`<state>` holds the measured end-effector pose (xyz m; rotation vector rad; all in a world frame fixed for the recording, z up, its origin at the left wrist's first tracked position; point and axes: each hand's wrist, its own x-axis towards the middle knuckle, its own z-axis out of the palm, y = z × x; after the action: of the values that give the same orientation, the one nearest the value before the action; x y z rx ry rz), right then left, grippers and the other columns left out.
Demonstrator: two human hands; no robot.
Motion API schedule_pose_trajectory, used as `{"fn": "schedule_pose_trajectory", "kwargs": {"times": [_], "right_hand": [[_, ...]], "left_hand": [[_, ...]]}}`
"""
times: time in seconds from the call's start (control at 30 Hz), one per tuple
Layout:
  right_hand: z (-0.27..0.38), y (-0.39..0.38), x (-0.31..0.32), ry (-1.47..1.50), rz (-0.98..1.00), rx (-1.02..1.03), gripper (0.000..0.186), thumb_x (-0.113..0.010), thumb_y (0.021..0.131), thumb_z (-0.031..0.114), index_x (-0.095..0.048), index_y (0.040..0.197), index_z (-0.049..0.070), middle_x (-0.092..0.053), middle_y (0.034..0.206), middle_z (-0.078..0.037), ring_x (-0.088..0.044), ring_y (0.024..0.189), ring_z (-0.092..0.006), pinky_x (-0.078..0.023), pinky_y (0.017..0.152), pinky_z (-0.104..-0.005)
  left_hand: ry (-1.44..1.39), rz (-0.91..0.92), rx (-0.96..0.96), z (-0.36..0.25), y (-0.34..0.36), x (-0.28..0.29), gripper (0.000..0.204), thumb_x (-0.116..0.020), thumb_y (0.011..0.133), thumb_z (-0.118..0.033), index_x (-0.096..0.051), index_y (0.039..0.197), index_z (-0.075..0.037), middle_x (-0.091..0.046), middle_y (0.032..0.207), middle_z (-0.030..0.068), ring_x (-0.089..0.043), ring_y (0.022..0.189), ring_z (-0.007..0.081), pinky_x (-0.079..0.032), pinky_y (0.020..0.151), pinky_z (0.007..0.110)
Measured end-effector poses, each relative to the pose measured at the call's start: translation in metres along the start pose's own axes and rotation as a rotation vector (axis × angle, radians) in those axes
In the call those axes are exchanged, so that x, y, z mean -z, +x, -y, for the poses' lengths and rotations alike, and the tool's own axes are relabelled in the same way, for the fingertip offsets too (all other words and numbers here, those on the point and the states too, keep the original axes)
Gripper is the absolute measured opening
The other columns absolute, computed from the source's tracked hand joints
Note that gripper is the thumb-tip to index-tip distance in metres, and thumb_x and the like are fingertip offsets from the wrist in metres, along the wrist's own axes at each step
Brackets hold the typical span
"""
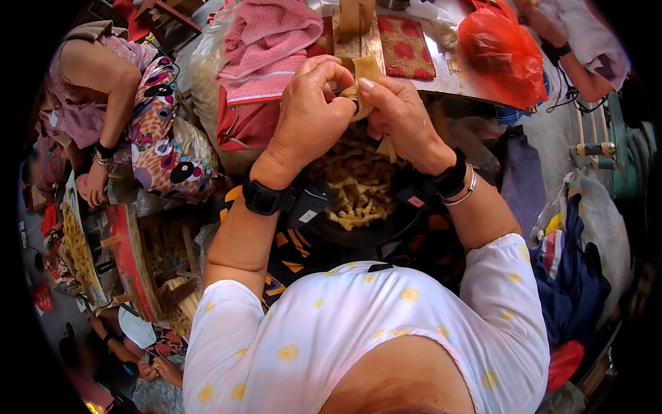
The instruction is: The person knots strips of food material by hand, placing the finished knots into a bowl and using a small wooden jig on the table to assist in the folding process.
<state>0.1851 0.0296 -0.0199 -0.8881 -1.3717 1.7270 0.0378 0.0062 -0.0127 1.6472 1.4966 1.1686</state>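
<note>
Tan strip (367, 67), two-handed pinch

Left hand (310, 110) and right hand (405, 119) both pinch it, fingers closed, strip looped between them just beyond dark bowl (365, 236) of knobbly pieces (358, 186). From here, I'd say: thumbs near loop, tension gentle, strip flat.

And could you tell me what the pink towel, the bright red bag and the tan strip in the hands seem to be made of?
Pink rumpled towel: likely matte cotton terry, judging by its fuzzy nap.
Bright red crumpled bag: thin glossy plastic, with highlights and sharp creases.
Narrow tan strip: flexible and smooth-looking, as it curls; perhaps plant fibre, but I cannot tell.
</note>
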Motion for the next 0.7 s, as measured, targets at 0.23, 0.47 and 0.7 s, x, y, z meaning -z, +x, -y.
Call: {"fn": "schedule_pose_trajectory", "kwargs": {"times": [0.23,0.47,0.7], "right_hand": [[-0.005,0.004,0.025,0.581,0.489,-0.464,0.022,-0.051,0.084,0.025,-0.05,0.068,0.01,-0.033,0.053,0.006,-0.026,0.044,-0.0069,-0.025,0.045,-0.0234],[-0.004,0.006,0.012,-0.28,0.128,0.115,0.018,-0.063,0.077,0.016,-0.058,0.083,-0.001,-0.05,0.063,0.002,-0.041,0.053,-0.0037,-0.032,0.045,-0.0204],[-0.002,0.007,0.031,0.225,0.384,-0.239,0.014,-0.058,0.084,0.014,-0.061,0.093,0.004,-0.042,0.058,0.007,-0.032,0.047,-0.0015,-0.024,0.042,-0.0188]], "left_hand": [[0.156,-0.03,-0.52,0.0,-0.005,-0.001,0.009,-0.05,0.064,0.001,-0.046,0.072,-0.002,-0.057,0.08,0.0147,-0.053,0.066,0.034,-0.044,0.058,0.035],[0.14,-0.092,-0.156,-0.002,-0.008,-0.001,0.005,-0.048,0.072,-0.001,-0.049,0.076,-0.002,-0.053,0.062,0.0125,-0.051,0.056,0.0263,-0.041,0.052,0.033],[0.307,-0.132,-0.347,0.003,-0.003,0.005,0.001,-0.052,0.073,-0.003,-0.053,0.074,-0.003,-0.056,0.06,0.0134,-0.056,0.055,0.0335,-0.043,0.05,0.038]]}}
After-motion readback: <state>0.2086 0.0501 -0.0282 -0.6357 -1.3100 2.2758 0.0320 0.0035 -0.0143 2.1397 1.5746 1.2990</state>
